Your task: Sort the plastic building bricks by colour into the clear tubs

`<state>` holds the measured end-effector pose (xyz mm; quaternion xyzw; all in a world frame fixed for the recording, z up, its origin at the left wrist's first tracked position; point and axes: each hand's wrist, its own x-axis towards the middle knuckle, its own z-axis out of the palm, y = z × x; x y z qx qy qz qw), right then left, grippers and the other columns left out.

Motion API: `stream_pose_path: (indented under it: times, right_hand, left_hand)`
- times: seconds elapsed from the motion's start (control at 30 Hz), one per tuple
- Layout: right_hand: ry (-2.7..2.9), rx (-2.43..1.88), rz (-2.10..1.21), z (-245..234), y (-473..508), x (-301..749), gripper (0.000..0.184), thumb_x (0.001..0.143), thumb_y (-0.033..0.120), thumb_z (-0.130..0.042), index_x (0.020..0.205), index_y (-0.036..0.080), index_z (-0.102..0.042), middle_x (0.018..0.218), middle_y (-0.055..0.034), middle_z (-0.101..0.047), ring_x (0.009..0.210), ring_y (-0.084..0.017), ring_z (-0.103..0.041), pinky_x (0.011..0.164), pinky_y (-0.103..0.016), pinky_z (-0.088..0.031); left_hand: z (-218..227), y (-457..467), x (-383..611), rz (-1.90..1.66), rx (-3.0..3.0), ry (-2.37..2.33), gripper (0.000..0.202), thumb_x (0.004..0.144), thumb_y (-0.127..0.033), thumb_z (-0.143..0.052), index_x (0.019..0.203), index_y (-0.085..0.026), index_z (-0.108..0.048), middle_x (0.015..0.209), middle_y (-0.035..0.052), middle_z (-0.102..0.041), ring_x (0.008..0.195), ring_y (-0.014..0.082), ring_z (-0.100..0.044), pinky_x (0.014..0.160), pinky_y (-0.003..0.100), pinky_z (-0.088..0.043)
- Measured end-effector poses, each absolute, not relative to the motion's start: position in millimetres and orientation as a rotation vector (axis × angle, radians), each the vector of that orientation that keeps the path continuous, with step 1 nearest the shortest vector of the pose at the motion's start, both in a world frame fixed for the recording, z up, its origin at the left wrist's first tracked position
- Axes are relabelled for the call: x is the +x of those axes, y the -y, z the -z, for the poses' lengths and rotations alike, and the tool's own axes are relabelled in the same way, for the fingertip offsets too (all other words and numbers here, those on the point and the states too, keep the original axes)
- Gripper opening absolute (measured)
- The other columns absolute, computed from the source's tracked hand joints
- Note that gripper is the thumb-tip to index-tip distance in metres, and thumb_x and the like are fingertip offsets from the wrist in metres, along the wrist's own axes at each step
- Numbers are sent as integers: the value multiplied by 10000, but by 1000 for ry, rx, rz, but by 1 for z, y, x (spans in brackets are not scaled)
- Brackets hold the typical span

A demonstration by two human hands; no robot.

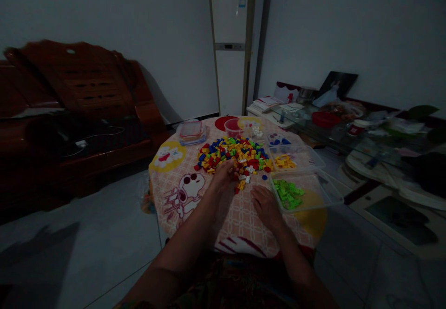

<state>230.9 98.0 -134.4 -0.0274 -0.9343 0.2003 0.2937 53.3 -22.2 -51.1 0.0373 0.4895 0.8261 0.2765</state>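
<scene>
A heap of small coloured bricks [232,153] in red, yellow, blue, green and white lies in the middle of a round table covered by a cartoon-print cloth [181,188]. My left hand [225,174] reaches into the near edge of the heap with its fingers curled among the bricks; whether they grip one is hidden. My right hand [265,204] rests palm down on the cloth, fingers spread, just left of a clear tray of green bricks [288,193]. Farther back, a clear tray holds yellow bricks [285,161] and another holds blue bricks [278,141].
Stacked clear containers [191,131] and a red cup [232,127] stand at the table's far side. A dark wooden sofa [80,109] fills the left. A cluttered glass table [348,123] stands to the right. A tall white air conditioner [230,44] stands at the back wall.
</scene>
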Motion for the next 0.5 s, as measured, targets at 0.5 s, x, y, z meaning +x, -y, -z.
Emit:
stream_pose_path:
  times: [0.5]
  right_hand:
    - [2519, -55, -527, 139, -102, 227, 449, 866, 63, -493, 1256, 158, -693, 1280, -151, -687, 1251, -287, -578, 1107, -517, -472]
  left_hand:
    - [38, -115, 94, -1894, 680, -1619, 484, 779, -141, -704, 1263, -157, -677, 1303, 150, -688, 1019, 215, -705, 928, 366, -560]
